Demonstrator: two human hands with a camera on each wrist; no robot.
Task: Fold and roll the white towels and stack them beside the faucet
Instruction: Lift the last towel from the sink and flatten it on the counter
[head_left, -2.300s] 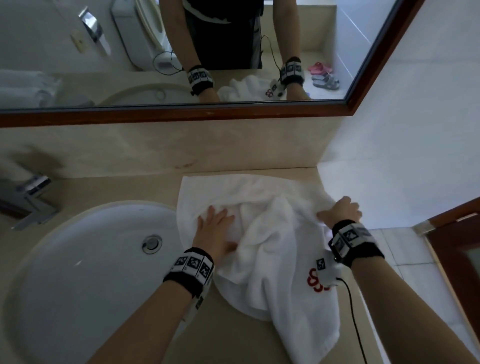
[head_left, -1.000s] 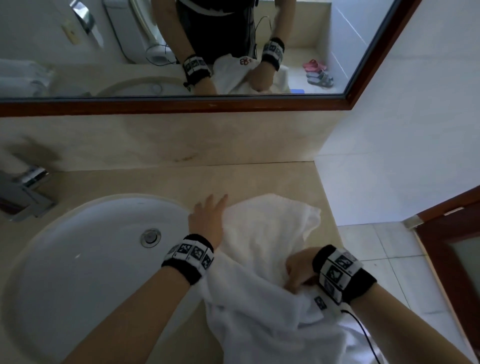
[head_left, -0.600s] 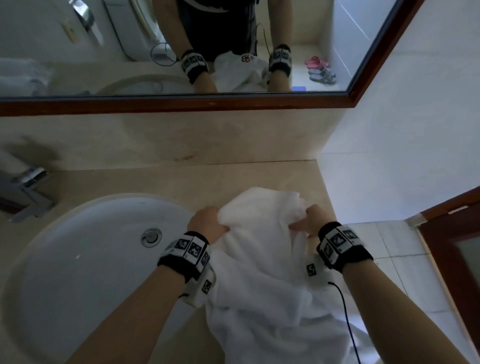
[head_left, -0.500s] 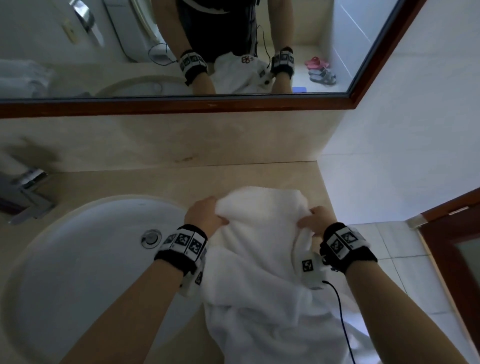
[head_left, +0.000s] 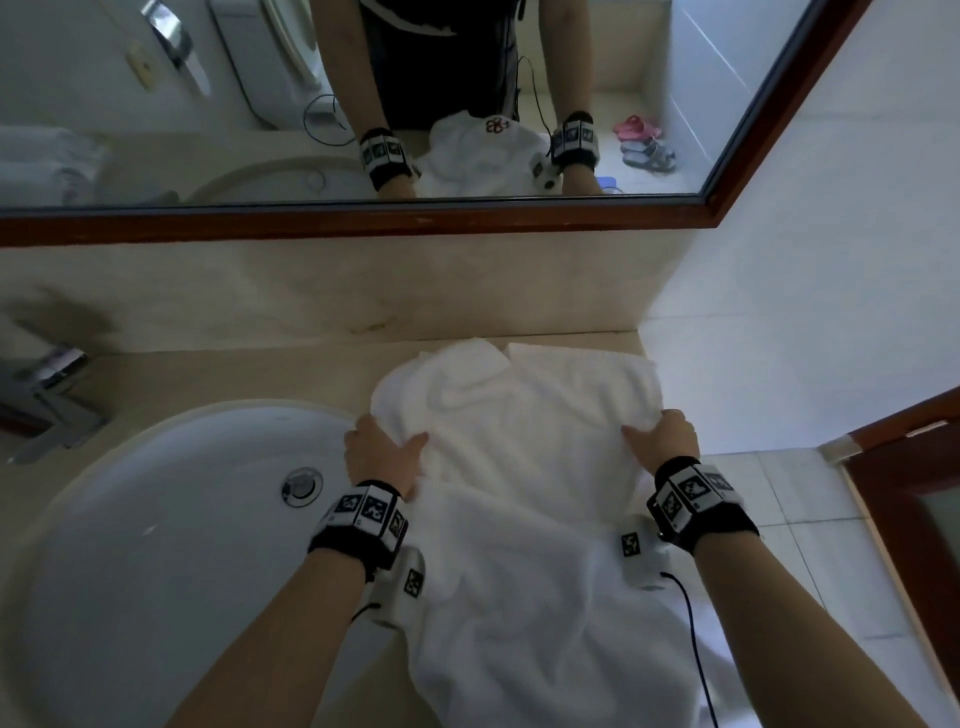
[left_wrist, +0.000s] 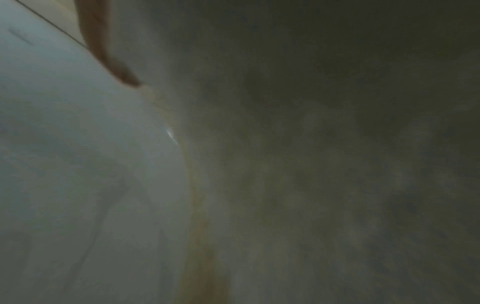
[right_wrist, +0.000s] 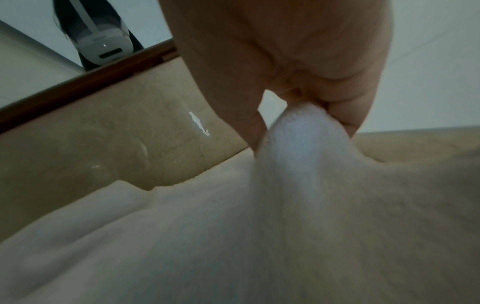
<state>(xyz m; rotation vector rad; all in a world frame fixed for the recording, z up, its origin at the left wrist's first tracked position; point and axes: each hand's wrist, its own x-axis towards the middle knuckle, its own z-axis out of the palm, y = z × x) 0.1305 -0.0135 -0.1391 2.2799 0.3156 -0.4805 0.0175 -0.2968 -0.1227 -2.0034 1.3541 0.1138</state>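
Observation:
A white towel (head_left: 524, 467) lies on the beige counter to the right of the sink, its far end folded over near the back wall and its near end hanging over the front edge. My left hand (head_left: 382, 452) grips its left edge beside the basin. My right hand (head_left: 662, 441) pinches its right edge; in the right wrist view the towel (right_wrist: 298, 205) bunches up between thumb and fingers (right_wrist: 348, 121). The left wrist view is dark and blurred, with only towel (left_wrist: 337, 164) and the white basin (left_wrist: 64, 164) showing. The faucet (head_left: 47, 405) stands at the far left.
The round white sink (head_left: 156, 545) with its drain (head_left: 301, 486) fills the left of the counter. A wood-framed mirror (head_left: 363, 223) runs above the backsplash and reflects rolled white towels (head_left: 47, 166) at the left. A white wall, tiled floor and a brown door (head_left: 914, 519) are on the right.
Both hands have spread apart and pushed forward, carrying the bunched towel toward the back wall and stretching it wider across the counter. Earlier the right hand reached near the front edge.

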